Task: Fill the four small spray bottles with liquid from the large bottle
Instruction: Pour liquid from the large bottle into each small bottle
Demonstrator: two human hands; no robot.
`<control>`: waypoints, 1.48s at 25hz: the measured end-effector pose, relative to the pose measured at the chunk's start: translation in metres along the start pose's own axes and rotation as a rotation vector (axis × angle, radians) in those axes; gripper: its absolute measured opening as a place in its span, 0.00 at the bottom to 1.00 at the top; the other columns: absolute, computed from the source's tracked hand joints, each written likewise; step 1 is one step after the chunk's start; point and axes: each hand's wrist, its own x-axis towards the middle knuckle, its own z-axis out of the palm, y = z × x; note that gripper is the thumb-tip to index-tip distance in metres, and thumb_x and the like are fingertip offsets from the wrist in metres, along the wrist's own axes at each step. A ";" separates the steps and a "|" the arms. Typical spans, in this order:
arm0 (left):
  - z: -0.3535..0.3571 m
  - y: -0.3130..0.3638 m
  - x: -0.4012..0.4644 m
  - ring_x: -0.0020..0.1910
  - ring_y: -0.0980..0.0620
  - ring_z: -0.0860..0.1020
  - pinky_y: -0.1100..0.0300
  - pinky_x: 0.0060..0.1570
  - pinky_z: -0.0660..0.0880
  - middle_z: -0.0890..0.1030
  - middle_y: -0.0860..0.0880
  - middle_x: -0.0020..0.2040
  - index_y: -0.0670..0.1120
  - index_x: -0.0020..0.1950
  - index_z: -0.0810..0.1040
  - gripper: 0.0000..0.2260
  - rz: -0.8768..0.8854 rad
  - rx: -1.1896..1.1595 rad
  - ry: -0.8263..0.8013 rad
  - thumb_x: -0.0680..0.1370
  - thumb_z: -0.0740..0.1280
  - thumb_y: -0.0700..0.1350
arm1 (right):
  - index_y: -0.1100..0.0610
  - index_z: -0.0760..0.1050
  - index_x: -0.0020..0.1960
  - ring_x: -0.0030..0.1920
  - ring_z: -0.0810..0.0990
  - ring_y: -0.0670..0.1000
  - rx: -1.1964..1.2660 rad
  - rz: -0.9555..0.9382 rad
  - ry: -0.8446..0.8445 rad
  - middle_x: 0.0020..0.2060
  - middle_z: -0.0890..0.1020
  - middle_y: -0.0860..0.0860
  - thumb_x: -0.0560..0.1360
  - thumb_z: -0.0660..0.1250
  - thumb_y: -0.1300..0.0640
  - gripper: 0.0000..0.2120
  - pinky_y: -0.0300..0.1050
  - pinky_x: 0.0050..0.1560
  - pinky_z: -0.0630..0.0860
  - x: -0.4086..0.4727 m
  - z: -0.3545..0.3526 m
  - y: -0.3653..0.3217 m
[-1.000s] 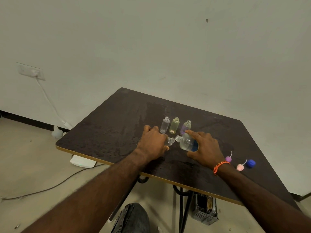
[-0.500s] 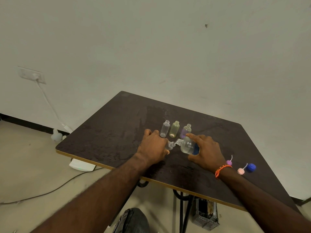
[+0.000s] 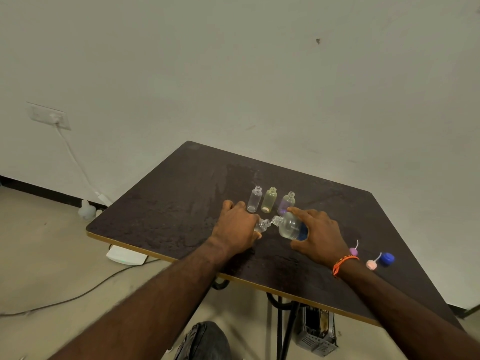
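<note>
Table [image 3: 181,203] is dark, tilted in the view, already blotchy near the bottles; can't tell if that's wet or just finish. Right hand [image 3: 320,236] wraps the large bottle [image 3: 291,226], fingers curled round its body, bottle tipped almost flat with the mouth pointing left. Left hand [image 3: 237,226] grips the fourth small bottle [image 3: 261,226], leaned over so its neck meets the big mouth; only neck and shoulder show past the fingers.

Other three stand in a row just behind: clear bottle [image 3: 254,200], yellow bottle [image 3: 269,200], purple bottle [image 3: 286,202], all uncapped.

Risks:
- Two narrow mouths, no funnel. Any misalignment means liquid on the table.
- Too much tilt could overflow it; fill level is hidden by the left hand.
- Right index finger sits right beside the purple bottle. A nudge could topple it, maybe the row.
- Blue cap [image 3: 387,258] and pink sprayer [image 3: 371,264] lie near the right wrist; a sweep could knock them off.
</note>
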 end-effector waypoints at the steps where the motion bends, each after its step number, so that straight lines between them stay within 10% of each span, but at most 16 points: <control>1: 0.000 0.000 0.000 0.64 0.49 0.74 0.46 0.67 0.62 0.81 0.50 0.57 0.53 0.64 0.81 0.17 -0.001 0.000 0.000 0.80 0.68 0.60 | 0.43 0.63 0.76 0.65 0.70 0.53 0.002 0.002 -0.001 0.66 0.75 0.49 0.68 0.75 0.43 0.39 0.57 0.66 0.68 0.000 0.000 0.000; 26: 0.011 -0.015 0.000 0.64 0.52 0.73 0.49 0.65 0.61 0.82 0.52 0.57 0.54 0.65 0.79 0.19 -0.104 -0.153 -0.010 0.79 0.69 0.62 | 0.45 0.66 0.72 0.61 0.77 0.51 0.364 0.063 0.066 0.64 0.77 0.47 0.66 0.78 0.50 0.38 0.46 0.60 0.76 -0.001 0.008 -0.013; 32: 0.013 -0.024 -0.007 0.56 0.52 0.78 0.50 0.58 0.64 0.79 0.58 0.44 0.57 0.48 0.76 0.09 -0.241 -0.329 0.003 0.78 0.70 0.60 | 0.45 0.67 0.65 0.52 0.80 0.45 0.596 0.195 0.175 0.55 0.79 0.44 0.65 0.81 0.50 0.34 0.42 0.53 0.78 -0.006 0.011 -0.022; 37: 0.025 -0.023 -0.010 0.60 0.54 0.77 0.49 0.61 0.64 0.83 0.58 0.54 0.57 0.60 0.81 0.13 -0.297 -0.427 0.054 0.79 0.70 0.60 | 0.43 0.65 0.65 0.55 0.80 0.45 0.724 0.243 0.241 0.57 0.78 0.43 0.66 0.81 0.51 0.35 0.46 0.58 0.79 -0.013 0.028 -0.020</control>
